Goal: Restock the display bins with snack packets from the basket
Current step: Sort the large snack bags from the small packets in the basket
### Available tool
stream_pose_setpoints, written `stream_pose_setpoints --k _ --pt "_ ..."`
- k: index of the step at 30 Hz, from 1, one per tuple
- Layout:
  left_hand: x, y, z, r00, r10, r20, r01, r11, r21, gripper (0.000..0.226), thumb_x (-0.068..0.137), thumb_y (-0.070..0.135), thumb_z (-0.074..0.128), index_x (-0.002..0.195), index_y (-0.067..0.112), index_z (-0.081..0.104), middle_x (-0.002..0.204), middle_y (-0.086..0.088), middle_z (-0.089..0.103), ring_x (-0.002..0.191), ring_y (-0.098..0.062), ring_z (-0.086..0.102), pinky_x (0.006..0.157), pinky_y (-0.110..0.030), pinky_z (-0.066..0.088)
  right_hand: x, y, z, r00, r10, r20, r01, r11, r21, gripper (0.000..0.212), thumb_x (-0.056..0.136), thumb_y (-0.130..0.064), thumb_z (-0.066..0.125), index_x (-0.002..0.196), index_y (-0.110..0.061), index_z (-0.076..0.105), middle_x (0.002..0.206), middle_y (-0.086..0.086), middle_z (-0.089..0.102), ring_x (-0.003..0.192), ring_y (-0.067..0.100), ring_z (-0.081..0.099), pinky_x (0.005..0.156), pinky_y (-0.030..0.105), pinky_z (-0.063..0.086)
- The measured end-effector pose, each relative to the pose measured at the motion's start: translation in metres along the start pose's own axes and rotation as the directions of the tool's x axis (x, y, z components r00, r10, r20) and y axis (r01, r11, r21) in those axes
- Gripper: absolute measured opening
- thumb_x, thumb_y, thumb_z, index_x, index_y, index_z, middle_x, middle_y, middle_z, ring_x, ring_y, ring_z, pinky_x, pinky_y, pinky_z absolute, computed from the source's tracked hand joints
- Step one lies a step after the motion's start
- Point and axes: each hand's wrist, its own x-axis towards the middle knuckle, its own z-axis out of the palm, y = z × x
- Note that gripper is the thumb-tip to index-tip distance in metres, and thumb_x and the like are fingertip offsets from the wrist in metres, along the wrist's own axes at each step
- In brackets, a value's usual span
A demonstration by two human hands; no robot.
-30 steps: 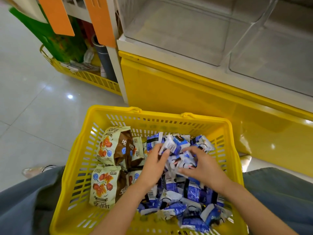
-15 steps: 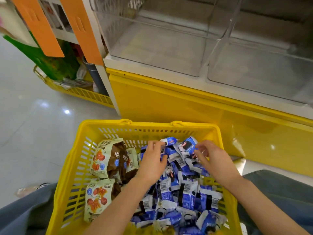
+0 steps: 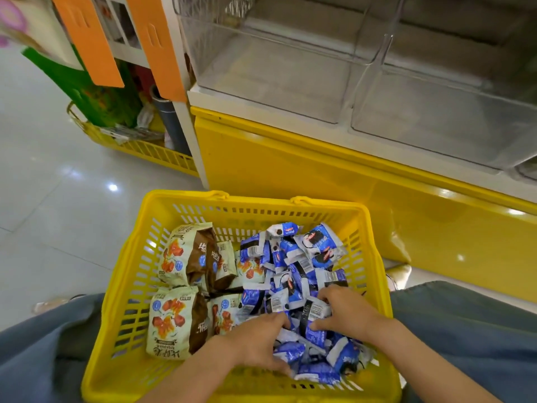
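Bins: clear display bins (image 3: 290, 71) at 12 o'clock, bare.
Change: your left hand (image 3: 255, 344) and right hand (image 3: 345, 311) dropped to 6 o'clock in the yellow basket (image 3: 122, 289), fingers curled together around blue snack packets (image 3: 293, 274).
Meaning: a scoop looks ready to lift.

A glossy yellow cabinet base (image 3: 334, 181) fills the middle of the view, and everything else sits around it. A white ledge (image 3: 261, 112) runs along its top. To its left stands a white upright post (image 3: 189, 141) with two orange panels (image 3: 87, 39) hanging above. Beyond the post, a low yellow wire rack (image 3: 151, 152) rests on the floor, holding a green bag (image 3: 96, 91) and what may be a dark grey roll (image 3: 168, 123). Pale shiny floor tiles (image 3: 58, 213) spread left of the cabinet, reflecting ceiling lights.
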Motion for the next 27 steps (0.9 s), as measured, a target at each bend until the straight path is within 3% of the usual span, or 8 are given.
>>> stream_pose_setpoints --k 2,8,12,14,16,18,22,27 --pt "0.001 0.003 0.0 1.0 -0.012 -0.013 0.012 1.0 0.009 0.07 0.076 0.04 0.072 0.132 0.019 0.036 0.134 -0.002 0.044 0.119 -0.02 0.044 0.095 -0.029 0.039 -0.002 0.003 -0.001 0.999 -0.022 -0.041 0.026 0.994 0.11 0.048 0.076 -0.047 0.071 0.112 -0.021 0.051 0.107 -0.001 0.06 0.094 0.015 0.059 0.068 0.022 0.041" --pt "-0.009 -0.004 -0.006 0.986 -0.009 -0.164 -0.02 0.985 -0.172 0.033 0.082 0.034 0.064 0.106 0.021 0.045 0.1 0.001 0.049 0.085 -0.011 0.046 0.067 -0.021 0.039 0.002 0.004 -0.024 0.925 0.076 -0.372 0.093 0.905 0.416 0.035 0.085 -0.036 0.065 0.11 -0.016 0.051 0.071 -0.012 0.056 0.053 -0.003 0.052 0.044 0.011 0.037" --pt "-0.023 -0.009 -0.029 0.937 -0.097 -0.336 -0.081 0.874 -0.479 0.021 0.088 0.027 0.061 0.094 0.026 0.041 0.089 0.004 0.049 0.061 0.002 0.045 0.052 -0.01 0.038 0.016 0.005 -0.044 0.815 0.187 -0.548 0.1 0.886 0.452 0.04 0.089 -0.032 0.062 0.122 -0.012 0.05 0.087 -0.003 0.065 0.068 0.002 0.057 0.049 0.006 0.041" --pt "-0.029 -0.011 -0.042 0.902 -0.148 -0.405 -0.105 0.835 -0.54 0.018 0.089 0.024 0.059 0.095 0.028 0.042 0.094 0.002 0.051 0.056 0.003 0.048 0.049 -0.01 0.04 0.02 0.005 -0.047 0.814 0.173 -0.554 0.045 0.933 0.358 0.046 0.091 -0.027 0.059 0.131 -0.011 0.044 0.117 0.009 0.059 0.095 0.016 0.06 0.074 0.016 0.048" --pt "-0.032 -0.014 -0.05 0.87 -0.177 -0.46 -0.138 0.809 -0.572 0.016 0.09 0.023 0.057 0.096 0.029 0.043 0.098 0.003 0.051 0.068 0.0 0.052 0.058 -0.012 0.043 0.017 0.006 -0.043 0.778 0.106 -0.619 0.048 0.973 0.227 0.051 0.091 -0.025 0.059 0.135 -0.01 0.039 0.129 0.009 0.048 0.117 0.022 0.049 0.095 0.03 0.042" --pt "-0.033 -0.016 -0.054 0.844 -0.194 -0.5 -0.185 0.77 -0.611 0.014 0.091 0.02 0.056 0.095 0.027 0.045 0.101 0.003 0.051 0.087 -0.008 0.054 0.07 -0.017 0.042 0.007 0.008 -0.037 0.742 0.014 -0.67 0.108 0.984 0.141 0.046 0.09 -0.029 0.06 0.13 -0.012 0.045 0.122 0.006 0.049 0.113 0.021 0.05 0.092 0.028 0.042" --pt "-0.032 -0.015 -0.054 0.822 -0.243 -0.515 -0.228 0.688 -0.689 0.013 0.091 0.019 0.056 0.098 0.025 0.047 0.113 0.008 0.051 0.108 0.005 0.046 0.085 -0.023 0.037 -0.015 0.017 -0.021 0.966 -0.062 -0.251 0.102 0.983 0.15 0.052 0.084 -0.051 0.058 0.127 -0.022 0.048 0.125 -0.002 0.052 0.11 0.01 0.052 0.09 0.021 0.043" --pt "-0.026 -0.009 -0.048 0.792 -0.315 -0.522 -0.247 0.618 -0.746 0.011 0.091 0.017 0.055 0.098 0.023 0.048 0.114 -0.002 0.054 0.104 -0.006 0.052 0.08 -0.019 0.04 -0.016 0.016 -0.002 0.999 -0.018 0.038 0.022 0.993 -0.117 0.073 0.085 -0.043 0.063 0.144 -0.017 0.027 0.144 0.003 0.033 0.13 0.02 0.038 0.105 0.028 0.034"
